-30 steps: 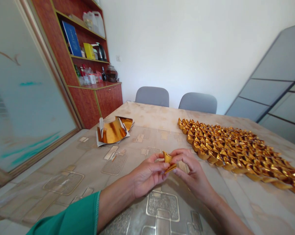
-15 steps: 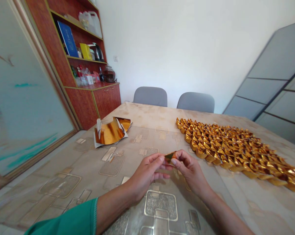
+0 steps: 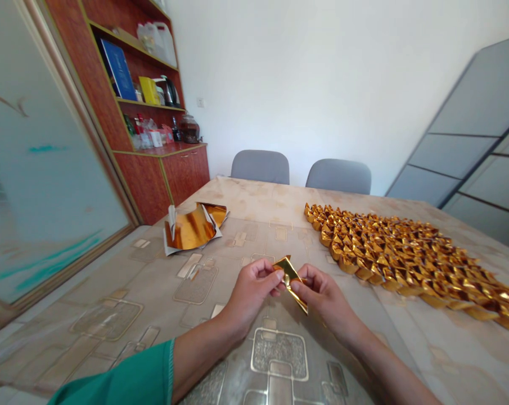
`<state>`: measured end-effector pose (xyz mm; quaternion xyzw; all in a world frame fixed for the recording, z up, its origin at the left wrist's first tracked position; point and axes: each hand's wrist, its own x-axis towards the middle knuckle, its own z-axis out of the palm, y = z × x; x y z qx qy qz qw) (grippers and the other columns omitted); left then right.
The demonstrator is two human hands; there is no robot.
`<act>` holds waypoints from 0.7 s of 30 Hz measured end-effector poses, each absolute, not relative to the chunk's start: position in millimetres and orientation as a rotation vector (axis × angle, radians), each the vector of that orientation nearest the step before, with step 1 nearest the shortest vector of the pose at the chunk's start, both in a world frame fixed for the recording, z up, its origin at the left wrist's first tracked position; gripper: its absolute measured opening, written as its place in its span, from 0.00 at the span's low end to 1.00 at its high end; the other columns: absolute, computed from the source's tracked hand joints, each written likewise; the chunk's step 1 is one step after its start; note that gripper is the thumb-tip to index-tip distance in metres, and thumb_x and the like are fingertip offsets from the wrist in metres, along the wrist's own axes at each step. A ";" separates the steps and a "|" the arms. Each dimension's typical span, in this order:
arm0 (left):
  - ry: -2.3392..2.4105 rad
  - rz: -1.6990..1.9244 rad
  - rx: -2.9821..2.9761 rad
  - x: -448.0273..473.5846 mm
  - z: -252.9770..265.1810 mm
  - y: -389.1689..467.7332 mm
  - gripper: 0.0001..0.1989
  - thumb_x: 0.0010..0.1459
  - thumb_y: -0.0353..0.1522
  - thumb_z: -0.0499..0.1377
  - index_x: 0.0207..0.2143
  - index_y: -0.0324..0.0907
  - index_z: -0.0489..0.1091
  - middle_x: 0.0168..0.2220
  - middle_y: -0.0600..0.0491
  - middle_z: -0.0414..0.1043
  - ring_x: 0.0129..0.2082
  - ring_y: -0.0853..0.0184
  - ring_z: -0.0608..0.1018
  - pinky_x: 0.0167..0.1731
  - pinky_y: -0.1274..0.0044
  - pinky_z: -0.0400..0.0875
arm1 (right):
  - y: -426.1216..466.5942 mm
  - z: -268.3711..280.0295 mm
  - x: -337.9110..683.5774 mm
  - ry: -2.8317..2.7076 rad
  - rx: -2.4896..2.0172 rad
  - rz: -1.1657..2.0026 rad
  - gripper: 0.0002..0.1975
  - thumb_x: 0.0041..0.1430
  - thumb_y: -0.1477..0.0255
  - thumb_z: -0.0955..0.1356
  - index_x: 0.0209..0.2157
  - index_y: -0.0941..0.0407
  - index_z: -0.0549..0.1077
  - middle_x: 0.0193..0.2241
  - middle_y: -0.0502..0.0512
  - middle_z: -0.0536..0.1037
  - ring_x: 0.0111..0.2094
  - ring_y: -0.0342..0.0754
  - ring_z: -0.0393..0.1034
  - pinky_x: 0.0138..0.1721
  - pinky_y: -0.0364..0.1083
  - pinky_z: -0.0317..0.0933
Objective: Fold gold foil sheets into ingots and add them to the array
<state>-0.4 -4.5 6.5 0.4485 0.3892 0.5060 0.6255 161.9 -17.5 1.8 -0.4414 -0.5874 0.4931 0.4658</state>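
Between my hands, above the table, is a small folded piece of gold foil paper (image 3: 294,273), tilted with one corner pointing down to the right. My left hand (image 3: 254,289) pinches its left edge between thumb and fingers. The thumb and fingers of my right hand (image 3: 325,295) grip its right side. To the right lie many folded gold paper pieces (image 3: 384,247), packed closely in rows. A loose stack of gold foil sheets with pale backing (image 3: 193,228) rests on the left part of the table, its edges curling up.
The table (image 3: 153,298) has a patterned, shiny cover. Two grey chairs (image 3: 260,166) stand at its far side. A reddish wooden cabinet (image 3: 187,169) with bottles, a kettle and a blue folder is at the back left. A sliding glass door (image 3: 47,169) is at the left.
The folded foil paper has been turned, so its long shape now slants down to the right and more of its face shows. My left fingers have curled in closer around it.
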 end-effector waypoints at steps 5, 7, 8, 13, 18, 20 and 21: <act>0.817 1.115 0.905 -0.9 5.5 -1.4 0.13 0.46 0.36 0.69 0.27 0.38 0.70 0.25 0.54 0.73 0.24 0.72 0.73 0.28 0.80 0.68 | -17.3 5.3 165.6 -1.465 -1.074 1.255 0.17 0.56 0.55 0.69 0.25 0.52 0.67 0.19 0.46 0.65 0.21 0.44 0.57 0.24 0.43 0.53; 0.812 1.082 0.796 -2.9 5.0 1.5 0.13 0.46 0.34 0.70 0.27 0.37 0.70 0.25 0.54 0.74 0.24 0.73 0.74 0.28 0.81 0.69 | -17.4 5.9 168.3 -1.438 -1.039 1.271 0.14 0.61 0.56 0.65 0.32 0.51 0.71 0.22 0.48 0.69 0.24 0.46 0.63 0.27 0.44 0.58; 0.812 1.064 0.740 -3.9 4.6 2.8 0.12 0.46 0.33 0.70 0.27 0.37 0.70 0.25 0.53 0.75 0.24 0.74 0.74 0.28 0.81 0.69 | -17.6 5.9 169.5 -1.431 -1.022 1.266 0.13 0.62 0.57 0.63 0.37 0.50 0.71 0.23 0.49 0.70 0.25 0.47 0.66 0.29 0.45 0.61; 0.821 0.951 0.595 -6.9 2.6 5.5 0.09 0.48 0.29 0.69 0.28 0.37 0.71 0.26 0.53 0.76 0.23 0.75 0.75 0.26 0.83 0.69 | -21.0 7.3 172.9 -1.647 -0.946 1.100 0.11 0.60 0.67 0.67 0.45 0.46 0.72 0.36 0.52 0.77 0.37 0.51 0.71 0.39 0.49 0.65; 0.830 0.955 0.718 -5.8 2.5 2.0 0.14 0.44 0.33 0.72 0.26 0.37 0.70 0.23 0.55 0.74 0.21 0.75 0.74 0.25 0.83 0.69 | -18.5 10.2 178.4 -1.837 -0.945 0.924 0.01 0.59 0.69 0.70 0.34 0.48 0.75 0.29 0.49 0.75 0.32 0.48 0.68 0.36 0.47 0.62; 0.834 0.971 0.768 -5.2 2.7 0.1 0.16 0.42 0.35 0.72 0.26 0.37 0.69 0.23 0.55 0.74 0.22 0.74 0.75 0.26 0.82 0.69 | -16.2 10.9 181.1 -1.866 -0.904 0.916 0.02 0.58 0.67 0.70 0.33 0.49 0.76 0.29 0.49 0.74 0.32 0.48 0.68 0.36 0.47 0.60; 0.834 0.971 0.782 -5.1 2.8 -0.7 0.16 0.42 0.35 0.73 0.25 0.37 0.69 0.23 0.55 0.74 0.22 0.74 0.75 0.26 0.82 0.70 | -15.3 11.0 181.9 -1.868 -0.892 0.913 0.03 0.59 0.66 0.70 0.32 0.50 0.76 0.29 0.49 0.74 0.32 0.47 0.68 0.36 0.47 0.60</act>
